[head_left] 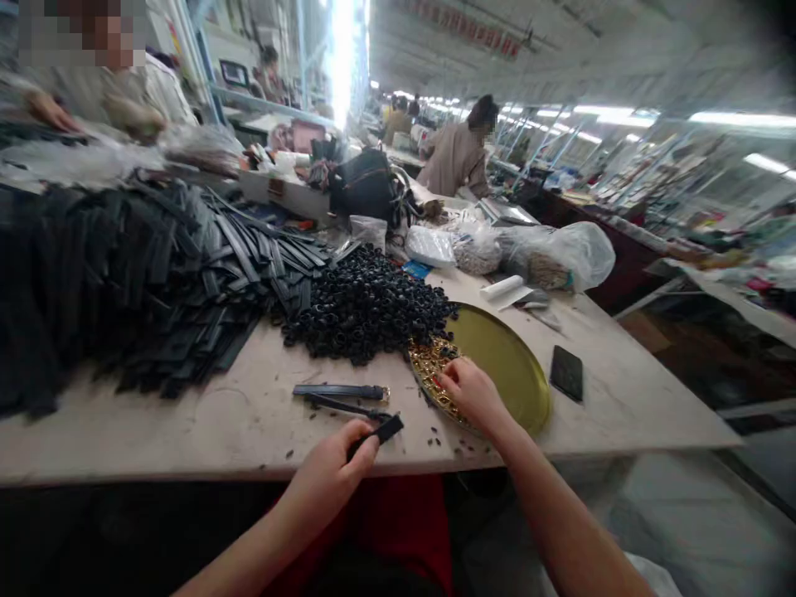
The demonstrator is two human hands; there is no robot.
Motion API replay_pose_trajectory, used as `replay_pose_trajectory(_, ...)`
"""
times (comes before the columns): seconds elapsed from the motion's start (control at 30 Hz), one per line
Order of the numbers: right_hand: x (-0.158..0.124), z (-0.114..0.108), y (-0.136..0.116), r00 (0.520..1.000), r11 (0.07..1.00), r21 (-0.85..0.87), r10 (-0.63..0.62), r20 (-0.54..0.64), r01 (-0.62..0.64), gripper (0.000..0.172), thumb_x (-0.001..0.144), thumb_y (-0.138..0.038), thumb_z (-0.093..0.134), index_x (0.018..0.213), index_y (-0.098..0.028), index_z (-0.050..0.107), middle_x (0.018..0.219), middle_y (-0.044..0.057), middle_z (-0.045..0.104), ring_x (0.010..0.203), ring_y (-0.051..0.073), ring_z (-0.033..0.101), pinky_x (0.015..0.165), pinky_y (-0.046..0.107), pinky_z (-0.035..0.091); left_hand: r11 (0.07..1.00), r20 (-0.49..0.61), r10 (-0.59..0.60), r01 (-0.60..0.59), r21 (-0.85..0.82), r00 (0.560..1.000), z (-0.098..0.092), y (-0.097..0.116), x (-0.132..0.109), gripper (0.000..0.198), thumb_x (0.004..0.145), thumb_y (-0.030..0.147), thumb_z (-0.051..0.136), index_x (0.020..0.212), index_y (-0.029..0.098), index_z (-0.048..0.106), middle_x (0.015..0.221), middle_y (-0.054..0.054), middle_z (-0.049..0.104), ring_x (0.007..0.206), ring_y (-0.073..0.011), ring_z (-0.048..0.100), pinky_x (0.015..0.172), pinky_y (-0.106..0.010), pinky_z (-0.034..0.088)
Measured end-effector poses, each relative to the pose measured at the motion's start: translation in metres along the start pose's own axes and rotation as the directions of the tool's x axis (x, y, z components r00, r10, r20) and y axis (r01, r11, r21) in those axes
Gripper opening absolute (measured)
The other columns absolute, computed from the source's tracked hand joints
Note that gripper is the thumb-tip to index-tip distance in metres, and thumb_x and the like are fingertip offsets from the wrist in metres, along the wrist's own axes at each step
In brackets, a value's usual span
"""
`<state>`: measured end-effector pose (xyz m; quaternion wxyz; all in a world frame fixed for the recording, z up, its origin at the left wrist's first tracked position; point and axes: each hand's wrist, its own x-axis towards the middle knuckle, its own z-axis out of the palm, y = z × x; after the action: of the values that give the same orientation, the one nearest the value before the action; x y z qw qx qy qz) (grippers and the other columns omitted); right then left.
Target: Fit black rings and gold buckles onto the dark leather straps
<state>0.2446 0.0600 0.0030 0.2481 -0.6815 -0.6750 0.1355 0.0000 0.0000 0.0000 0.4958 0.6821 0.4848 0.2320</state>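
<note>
My left hand (pixel 348 452) is closed around a black strap (pixel 390 429), whose squared end sticks out past thumb and fingers. Just beyond it on the table lies a finished-looking black strap with a gold buckle (pixel 339 391), and a thinner dark strap (pixel 342 405) beside that. Over the left part of a round gold tray (pixel 510 365), my right hand (pixel 469 390) reaches into a heap of small gold buckles (pixel 429 361). Its fingers are pinched together; what is between them is hidden. A pile of small black loops (pixel 373 307) touches the tray's far left edge.
Many flat black straps (pixel 186 282) are stacked on the left. A phone (pixel 566 373) lies right of the tray. Clear plastic bags (pixel 560 253), a white roll (pixel 502 288) and a dark bag (pixel 366 186) stand farther back. Other people work beyond the table.
</note>
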Motion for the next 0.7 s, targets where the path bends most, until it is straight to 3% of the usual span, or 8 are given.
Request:
replay_pose_trajectory(0.1, -0.034, 0.013, -0.032, 0.979, 0.907, 0.405, 0.033, 0.202, -0.115, 0.024, 0.077, -0.04, 0.05, 0.069, -0.018, 0.049, 0.063, 0.0, 0.053, 0.057, 0.013, 0.048, 0.055, 0.027, 0.038, 0.997, -0.088, -0.002, 0.008, 0.074, 0.996, 0.008, 0.006, 0.007, 0.024, 0.084, 0.036, 0.038, 0.078, 0.019, 0.054, 0.067, 0.003, 0.054, 0.063, -0.0127, 0.049, 0.06, -0.022, 0.033)
replay_pose_trajectory(0.23, -0.073, 0.024, -0.062, 0.916, 0.598, 0.728, 0.022, 0.401, -0.334, 0.032, 0.074, -0.05, 0.056, 0.072, -0.019, 0.045, 0.059, -0.002, 0.057, 0.053, 0.011, 0.052, 0.054, 0.025, 0.042, 0.988, -0.159, -0.013, 0.037, 0.147, 0.987, 0.011, 0.002, -0.002, 0.023, 0.082, 0.033, 0.039, 0.072, 0.018, 0.054, 0.059, 0.004, 0.049, 0.057, -0.0114, 0.047, 0.055, -0.022, 0.03)
replay_pose_trajectory(0.37, -0.096, 0.032, -0.075, 0.893, 0.374, 0.82, 0.049, 0.448, -0.432, 0.032, 0.069, -0.046, 0.064, 0.072, -0.017, 0.049, 0.07, -0.001, 0.062, 0.056, 0.009, 0.054, 0.058, 0.023, 0.045, 0.991, -0.142, -0.03, 0.048, 0.126, 0.989, 0.012, -0.004, -0.025, 0.024, 0.082, 0.034, 0.041, 0.069, 0.018, 0.054, 0.056, 0.005, 0.047, 0.054, -0.0108, 0.045, 0.052, -0.022, 0.028)
replay_pose_trajectory(0.5, -0.111, 0.041, -0.083, 0.893, 0.159, 0.879, 0.102, 0.439, -0.45, 0.031, 0.066, -0.037, 0.07, 0.081, -0.019, 0.05, 0.077, -0.001, 0.064, 0.053, 0.007, 0.053, 0.053, 0.02, 0.044, 0.996, -0.091, 0.026, -0.034, -0.08, 0.995, 0.019, -0.004, -0.039, 0.027, 0.083, 0.036, 0.04, 0.076, 0.016, 0.056, 0.067, 0.002, 0.057, 0.063, -0.0122, 0.05, 0.059, -0.022, 0.036)
replay_pose_trajectory(0.6, -0.123, 0.049, -0.088, 0.9, 0.092, 0.899, 0.129, 0.416, -0.429, 0.029, 0.066, -0.032, 0.071, 0.085, -0.019, 0.053, 0.072, -0.002, 0.063, 0.052, 0.006, 0.052, 0.051, 0.018, 0.042, 0.984, -0.072, 0.077, -0.087, -0.154, 0.994, 0.023, -0.004, -0.044, 0.026, 0.083, 0.037, 0.043, 0.081, 0.015, 0.056, 0.074, 0.0, 0.06, 0.068, -0.0132, 0.052, 0.064, -0.023, 0.038)
replay_pose_trajectory(0.7, -0.134, 0.056, -0.094, 0.9, 0.066, 0.903, 0.142, 0.412, -0.424, 0.026, 0.066, -0.032, 0.07, 0.081, -0.017, 0.056, 0.069, -0.002, 0.061, 0.056, 0.008, 0.053, 0.054, 0.02, 0.043, 0.979, -0.093, 0.043, -0.061, -0.194, 0.995, 0.024, -0.006, -0.048, 0.025, 0.08, 0.039, 0.05, 0.085, 0.015, 0.053, 0.072, 0.001, 0.059, 0.066, -0.0127, 0.052, 0.062, -0.023, 0.039)
